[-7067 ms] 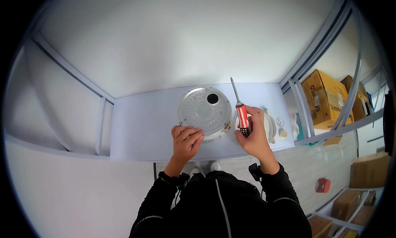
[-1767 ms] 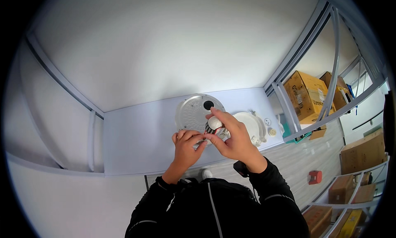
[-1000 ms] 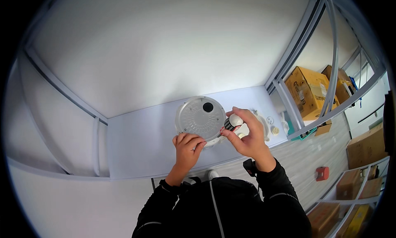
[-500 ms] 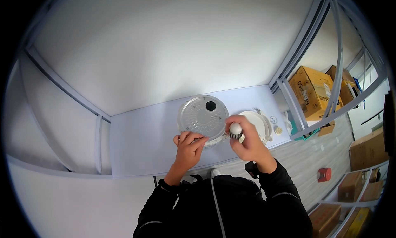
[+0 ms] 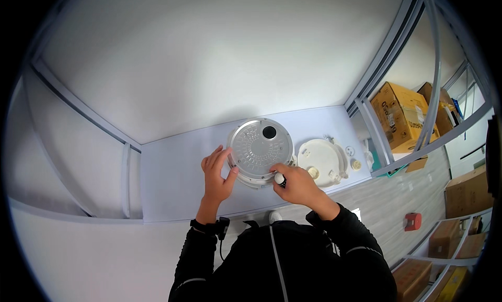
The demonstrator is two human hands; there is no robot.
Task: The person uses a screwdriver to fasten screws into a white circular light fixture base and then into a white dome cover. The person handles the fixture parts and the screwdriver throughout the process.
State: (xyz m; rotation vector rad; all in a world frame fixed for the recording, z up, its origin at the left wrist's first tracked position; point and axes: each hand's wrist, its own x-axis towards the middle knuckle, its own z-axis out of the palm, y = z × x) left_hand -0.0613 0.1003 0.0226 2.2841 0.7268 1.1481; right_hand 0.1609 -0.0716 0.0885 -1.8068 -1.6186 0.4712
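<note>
A round appliance with a silver, patterned metal plate and a black circle near its far right edge lies on the table. At its near left rim, my left hand has its fingers spread and seems to touch the edge. My right hand is closed around the handle of what looks like a screwdriver, white at the end with a black-striped band. The fist is at the appliance's near right rim. The tool's tip is hidden by the hand and cannot be made out.
Right of the appliance lies a white round cover with small pale parts on it. More small round parts sit farther right on the white table. Frame posts and a cardboard box stand beyond the right end.
My right hand has moved left and nearer with the screwdriver, onto the near right rim. My left hand has shifted left along the rim and its fingers have spread.
</note>
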